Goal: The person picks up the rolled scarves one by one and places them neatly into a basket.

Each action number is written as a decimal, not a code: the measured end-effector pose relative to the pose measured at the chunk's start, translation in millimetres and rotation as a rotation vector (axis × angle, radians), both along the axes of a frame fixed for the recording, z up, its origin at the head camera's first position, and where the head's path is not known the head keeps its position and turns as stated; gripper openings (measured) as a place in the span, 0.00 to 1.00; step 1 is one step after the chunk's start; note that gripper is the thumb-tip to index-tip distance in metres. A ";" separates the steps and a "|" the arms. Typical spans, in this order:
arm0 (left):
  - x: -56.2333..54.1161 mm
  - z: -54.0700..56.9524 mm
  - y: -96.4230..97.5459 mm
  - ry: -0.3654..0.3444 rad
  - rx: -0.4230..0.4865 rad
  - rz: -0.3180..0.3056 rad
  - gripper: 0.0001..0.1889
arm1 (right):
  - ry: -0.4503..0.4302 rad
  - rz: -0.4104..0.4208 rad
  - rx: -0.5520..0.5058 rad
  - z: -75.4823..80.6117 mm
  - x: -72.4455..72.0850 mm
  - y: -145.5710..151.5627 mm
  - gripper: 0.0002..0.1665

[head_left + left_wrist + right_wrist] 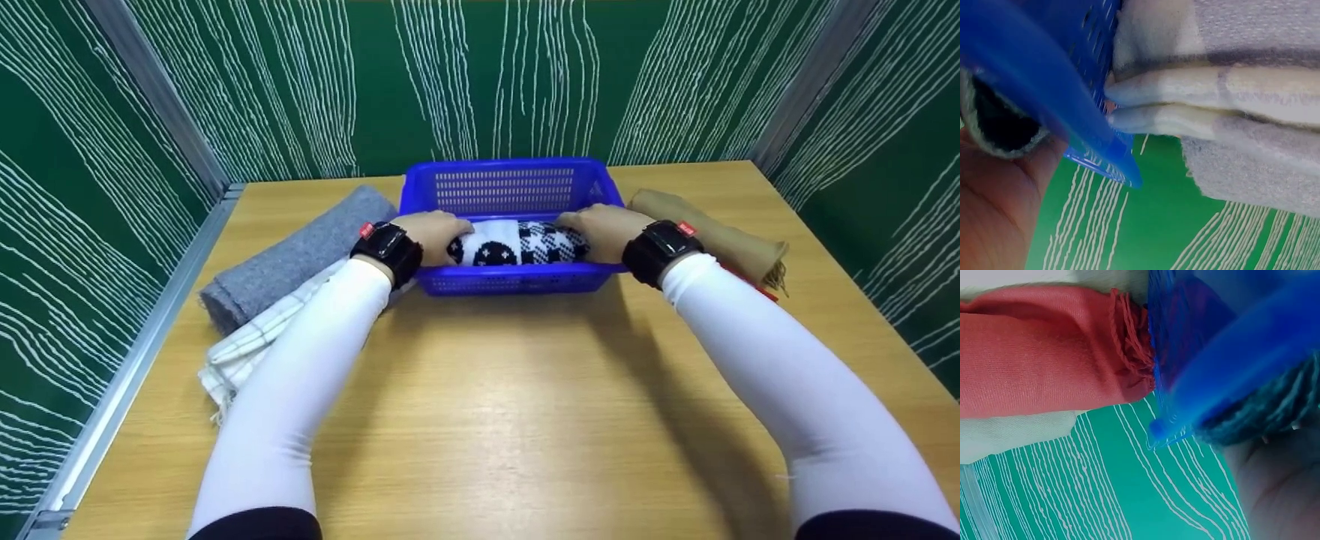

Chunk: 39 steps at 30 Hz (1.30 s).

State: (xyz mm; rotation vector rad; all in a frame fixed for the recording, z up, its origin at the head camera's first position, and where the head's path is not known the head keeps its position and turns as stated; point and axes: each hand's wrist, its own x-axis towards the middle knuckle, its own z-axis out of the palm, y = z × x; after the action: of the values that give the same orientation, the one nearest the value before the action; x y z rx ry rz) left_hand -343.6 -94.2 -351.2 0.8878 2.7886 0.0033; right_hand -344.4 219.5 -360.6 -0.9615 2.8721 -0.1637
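Observation:
A rolled black-and-white patterned knit scarf (pixel 517 241) lies lengthwise in the blue plastic basket (pixel 517 282), near its front side. My left hand (pixel 433 235) grips the roll's left end, and my right hand (pixel 602 231) grips its right end. Both hands reach over the basket's short sides. In the left wrist view, the open end of the roll (pixel 1002 121) rests against the palm, beside the blue rim (pixel 1055 84). Dark knit (pixel 1264 413) shows by the right hand (pixel 1280 489) in the right wrist view. My fingertips are mostly hidden behind the roll.
Left of the basket lie a rolled grey scarf (pixel 300 259) and a white checked, fringed scarf (pixel 244 349). To the right are a khaki fringed roll (pixel 709 234) and a red fringed scarf (pixel 1044 360), mostly covered in the head view. Green panels (pixel 480 82) enclose the wooden table (pixel 495 420).

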 end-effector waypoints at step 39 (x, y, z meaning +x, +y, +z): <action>17.8 50.7 -34.1 -0.039 0.098 0.090 0.39 | 0.067 -0.015 -0.062 46.5 24.7 -6.6 0.42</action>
State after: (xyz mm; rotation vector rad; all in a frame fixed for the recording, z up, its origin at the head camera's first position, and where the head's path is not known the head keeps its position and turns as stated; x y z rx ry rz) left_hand -325.8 -128.2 -300.4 0.7743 2.8101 0.1710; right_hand -319.7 212.9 -314.2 -0.9739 2.9518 -0.2270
